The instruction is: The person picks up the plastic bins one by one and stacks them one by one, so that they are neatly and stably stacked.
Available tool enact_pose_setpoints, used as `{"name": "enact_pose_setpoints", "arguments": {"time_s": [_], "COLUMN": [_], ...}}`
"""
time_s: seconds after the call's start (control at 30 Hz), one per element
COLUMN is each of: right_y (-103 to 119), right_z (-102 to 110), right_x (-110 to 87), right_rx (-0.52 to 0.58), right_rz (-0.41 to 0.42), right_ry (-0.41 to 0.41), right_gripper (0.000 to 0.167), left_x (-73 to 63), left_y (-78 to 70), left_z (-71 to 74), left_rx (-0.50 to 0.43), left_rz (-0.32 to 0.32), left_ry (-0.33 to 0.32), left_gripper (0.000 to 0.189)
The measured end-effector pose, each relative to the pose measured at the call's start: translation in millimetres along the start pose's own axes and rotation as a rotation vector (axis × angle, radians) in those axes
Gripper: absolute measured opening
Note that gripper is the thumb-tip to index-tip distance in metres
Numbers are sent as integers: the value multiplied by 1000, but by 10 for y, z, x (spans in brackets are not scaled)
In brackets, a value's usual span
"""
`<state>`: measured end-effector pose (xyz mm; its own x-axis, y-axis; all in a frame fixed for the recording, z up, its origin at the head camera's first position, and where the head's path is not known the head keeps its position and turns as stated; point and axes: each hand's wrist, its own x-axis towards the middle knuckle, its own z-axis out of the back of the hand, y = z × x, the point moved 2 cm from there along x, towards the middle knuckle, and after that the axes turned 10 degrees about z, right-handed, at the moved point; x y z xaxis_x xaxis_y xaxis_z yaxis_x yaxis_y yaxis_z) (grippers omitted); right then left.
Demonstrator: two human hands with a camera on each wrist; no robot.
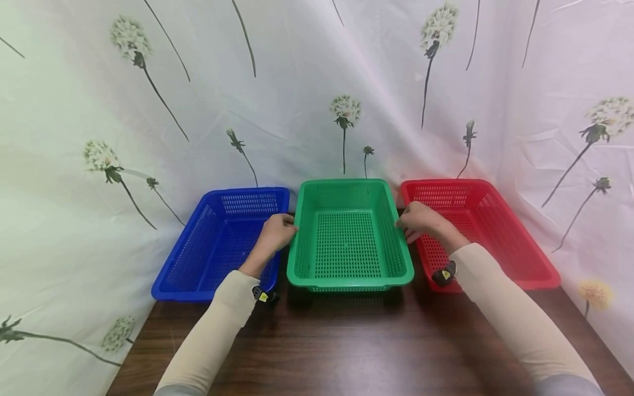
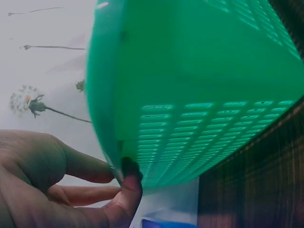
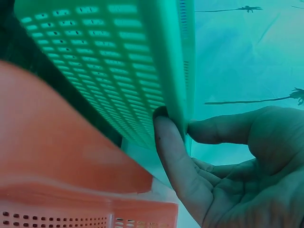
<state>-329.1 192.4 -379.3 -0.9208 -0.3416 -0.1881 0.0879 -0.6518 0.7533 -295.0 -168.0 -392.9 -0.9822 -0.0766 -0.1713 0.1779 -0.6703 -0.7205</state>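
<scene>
1. head view: looks down on a green basket [image 1: 350, 282], between a blue basket [image 1: 218, 258] on the left and a red basket [image 1: 505, 253] on the right, at the back of a brown table [image 1: 346, 341], near a white cloth [image 1: 297, 110] printed with dandelions.
2. head view, again: shows the left hand [image 1: 276, 230] clamped on the left rim of the green basket and the right hand [image 1: 421, 217] clamped on the right rim, well apart from each other; cannot tell of any contact between basket base and wood.
3. left wrist view: shows a pinch on the rim, with slotted green wall beyond.
4. right wrist view: shows a matching pinch on the opposite rim, near the red basket.
</scene>
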Motion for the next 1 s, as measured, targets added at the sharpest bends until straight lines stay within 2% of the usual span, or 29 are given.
{"name": "enact_pose_setpoints", "arguments": {"time_s": [0.2, 0.3, 0.6, 0.77, 1.0], "right_y": [48, 59, 119, 195, 315], "right_z": [52, 71, 157, 184, 240], "right_x": [-61, -80, -150, -187, -228], "right_rx": [43, 73, 130, 158, 185], "right_rz": [20, 29, 18, 31, 47], "right_ry": [-6, 0, -20, -21, -20], "right_gripper": [35, 37, 45, 44, 44], "left_x": [-4, -5, -52, -97, -130], "left_y": [-6, -3, -49, -76, -110], "left_z": [50, 80, 183, 253, 371], "left_rx": [-145, -184, -245, -258, -266], "left_rz": [26, 30, 44, 53, 34], "left_ry": [5, 10, 42, 39, 27], "left_gripper": [46, 47, 47, 48, 48]}}
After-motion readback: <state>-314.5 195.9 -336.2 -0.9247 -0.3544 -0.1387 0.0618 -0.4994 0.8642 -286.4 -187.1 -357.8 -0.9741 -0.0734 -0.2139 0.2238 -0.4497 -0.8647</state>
